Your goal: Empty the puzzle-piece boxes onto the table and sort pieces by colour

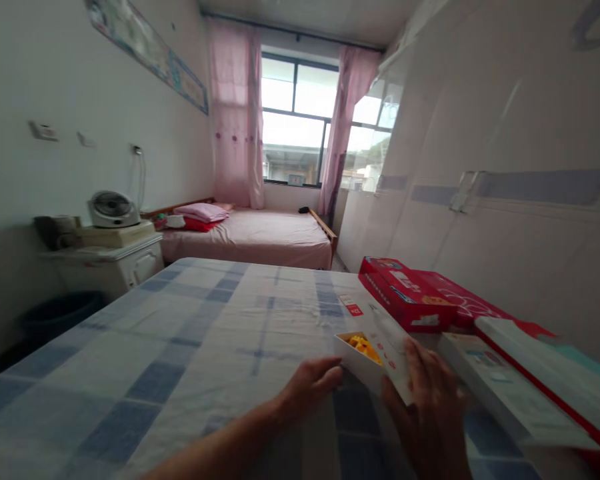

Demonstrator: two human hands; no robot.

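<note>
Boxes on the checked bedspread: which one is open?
The small white cardboard box between both hands, its sleeve slid back to show yellow pieces inside. The red flat boxes behind and the white flat boxes beside it are shut.

Bedroom in a home, narrow and plainly fitted. Foreground: a bed point(180, 347) spread with a blue-and-white checked sheet, filling the lower half of the frame. Centre, under the window point(300, 120): a second bed point(270, 237) with a pink cover and wooden frame, folded pink and red bedding point(200, 217) stacked at its head. Pink curtains point(235, 113) hang on a rail at both sides of the window; buildings show outside. Left middle: a white bedside cabinet point(120, 263) with a small desk fan point(113, 208) on top. A dark bin point(60, 313) stands on the floor below. Upper left: a long poster point(150, 53) on the white wall. Right side: pale tiled wall point(505, 167).
</note>
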